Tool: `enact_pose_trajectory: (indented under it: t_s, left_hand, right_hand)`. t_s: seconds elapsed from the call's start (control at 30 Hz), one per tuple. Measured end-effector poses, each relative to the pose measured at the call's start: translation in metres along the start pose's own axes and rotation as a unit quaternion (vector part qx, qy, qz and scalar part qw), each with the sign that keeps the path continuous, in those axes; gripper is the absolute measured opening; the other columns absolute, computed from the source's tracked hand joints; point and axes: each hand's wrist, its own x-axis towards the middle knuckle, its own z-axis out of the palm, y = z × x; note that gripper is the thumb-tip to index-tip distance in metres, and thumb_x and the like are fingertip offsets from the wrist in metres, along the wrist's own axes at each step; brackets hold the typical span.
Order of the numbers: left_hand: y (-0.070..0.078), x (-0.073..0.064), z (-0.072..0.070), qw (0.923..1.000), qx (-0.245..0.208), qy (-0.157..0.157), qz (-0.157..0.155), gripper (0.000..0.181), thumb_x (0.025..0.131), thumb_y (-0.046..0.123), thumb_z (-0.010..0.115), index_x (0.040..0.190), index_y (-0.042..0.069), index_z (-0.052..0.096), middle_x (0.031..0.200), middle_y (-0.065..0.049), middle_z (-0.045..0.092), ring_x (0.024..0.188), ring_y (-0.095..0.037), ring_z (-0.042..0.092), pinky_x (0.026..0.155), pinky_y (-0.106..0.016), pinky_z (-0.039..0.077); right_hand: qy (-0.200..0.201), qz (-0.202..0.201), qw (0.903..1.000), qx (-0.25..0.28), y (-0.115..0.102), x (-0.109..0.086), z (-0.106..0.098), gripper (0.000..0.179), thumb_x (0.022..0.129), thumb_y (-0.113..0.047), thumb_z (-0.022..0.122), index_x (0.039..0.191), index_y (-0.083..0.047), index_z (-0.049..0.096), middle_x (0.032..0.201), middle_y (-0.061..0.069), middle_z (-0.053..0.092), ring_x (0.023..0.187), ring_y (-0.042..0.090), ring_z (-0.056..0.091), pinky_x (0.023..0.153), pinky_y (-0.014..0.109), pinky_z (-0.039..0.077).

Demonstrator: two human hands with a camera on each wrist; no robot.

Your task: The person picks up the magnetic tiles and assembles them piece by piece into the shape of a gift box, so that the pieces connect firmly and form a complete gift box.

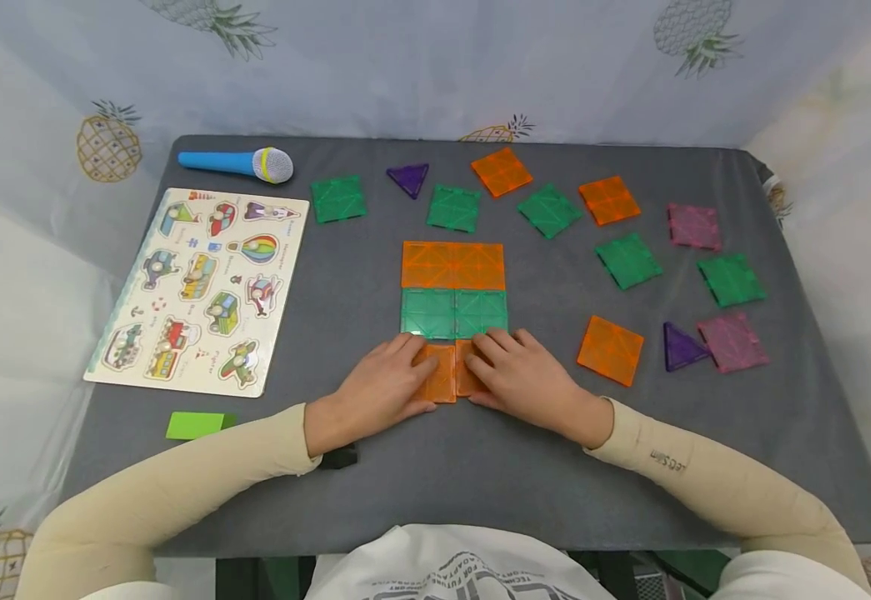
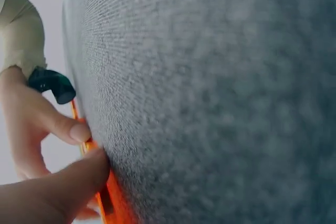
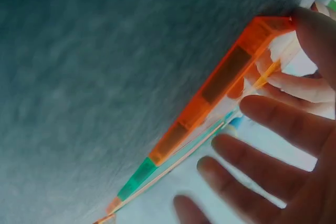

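Observation:
Low in the middle of the head view, two orange square magnetic tiles lie side by side. My left hand [image 1: 382, 375] grips the left orange tile [image 1: 441, 379], its thumb at the near edge. The right orange tile [image 1: 467, 379] is held between the thumb and fingers of my right hand [image 1: 525, 379], which covers much of it. Beyond them, a row of two green square tiles [image 1: 427, 313] adjoins a far row of two orange tiles [image 1: 427, 265]. The right wrist view shows the side of an orange tile [image 3: 226, 74] beside my thumb and spread fingers.
Loose tiles lie around: several green squares [image 1: 548, 210], orange squares [image 1: 609, 350], pink squares [image 1: 733, 342] and two purple triangles [image 1: 681, 347]. On the left are a picture puzzle board [image 1: 210, 287], a blue toy microphone [image 1: 217, 162] and a light green block [image 1: 195, 426].

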Motion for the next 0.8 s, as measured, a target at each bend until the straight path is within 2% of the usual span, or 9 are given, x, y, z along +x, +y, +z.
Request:
enact_pose_trajectory:
  t_s: [0.13,0.33,0.47,0.53,0.6,0.67,0.7,0.8]
  left_hand:
    - [0.001,0.004,0.002,0.9996,0.018,0.001,-0.021,0.053,0.079,0.051,0.074,0.115,0.013,0.066,0.126,-0.016,0.052,0.118,-0.032,0.045,0.091,-0.044,0.048]
    - [-0.002,0.007,-0.001,0.999,0.009,-0.021,-0.039,0.055,0.082,0.049,0.072,0.121,0.012,0.064,0.133,-0.017,0.05,0.124,-0.035,0.044,0.097,-0.046,0.046]
    - [-0.007,0.01,-0.005,0.9979,-0.024,-0.043,-0.042,0.058,0.083,0.051,0.069,0.125,0.012,0.062,0.134,-0.017,0.05,0.124,-0.035,0.045,0.1,-0.048,0.044]
    - [-0.014,0.014,-0.009,0.996,-0.056,-0.046,-0.052,0.061,0.083,0.052,0.069,0.127,0.011,0.061,0.134,-0.018,0.05,0.124,-0.035,0.045,0.101,-0.049,0.043]
    - [-0.029,0.019,-0.015,0.993,-0.086,-0.034,-0.074,0.064,0.083,0.05,0.07,0.13,0.009,0.058,0.134,-0.02,0.05,0.124,-0.037,0.045,0.101,-0.051,0.042]
    - [-0.053,0.028,-0.022,0.9886,-0.1,-0.015,-0.111,0.068,0.084,0.045,0.072,0.136,0.006,0.053,0.137,-0.024,0.047,0.127,-0.04,0.044,0.104,-0.053,0.04]
    - [-0.068,0.032,-0.026,0.986,-0.1,-0.004,-0.133,0.069,0.085,0.041,0.072,0.138,0.004,0.049,0.138,-0.026,0.046,0.128,-0.041,0.043,0.105,-0.053,0.039]
    - [-0.12,0.047,-0.039,0.9759,-0.084,0.002,-0.201,0.073,0.088,0.03,0.07,0.146,0.002,0.036,0.146,-0.031,0.034,0.135,-0.045,0.034,0.11,-0.055,0.033]
  right_hand:
    - [-0.039,0.034,0.9981,0.034,0.005,0.002,0.002,0.065,0.084,-0.062,0.061,0.13,-0.016,0.06,0.134,0.011,0.054,0.122,0.032,0.05,0.094,0.047,0.046]
    - [-0.065,0.047,0.9926,0.091,0.011,0.006,0.003,0.067,0.086,-0.062,0.058,0.137,-0.018,0.055,0.144,0.011,0.048,0.129,0.032,0.045,0.097,0.051,0.044]
    - [-0.065,0.052,0.989,0.122,0.019,0.007,0.001,0.065,0.086,-0.06,0.058,0.136,-0.018,0.056,0.144,0.012,0.048,0.129,0.032,0.044,0.098,0.054,0.042]
    - [-0.057,0.076,0.9853,0.142,0.031,0.007,-0.003,0.062,0.087,-0.056,0.06,0.134,-0.016,0.058,0.142,0.013,0.049,0.129,0.034,0.045,0.098,0.056,0.041]
    - [-0.044,0.122,0.9793,0.155,0.05,0.005,-0.007,0.057,0.089,-0.051,0.062,0.131,-0.013,0.059,0.139,0.016,0.05,0.127,0.037,0.046,0.097,0.059,0.04]
    - [-0.044,0.187,0.9677,0.162,0.077,0.002,-0.014,0.054,0.091,-0.045,0.062,0.131,-0.01,0.058,0.138,0.019,0.05,0.126,0.041,0.045,0.096,0.062,0.039]
    - [-0.051,0.221,0.9588,0.171,0.092,0.0,-0.018,0.053,0.092,-0.042,0.062,0.132,-0.007,0.057,0.137,0.022,0.05,0.125,0.043,0.044,0.097,0.063,0.038]
    - [-0.097,0.318,0.9207,0.205,0.137,-0.009,-0.025,0.058,0.096,-0.038,0.058,0.139,-0.001,0.047,0.14,0.028,0.042,0.127,0.05,0.038,0.1,0.066,0.033]
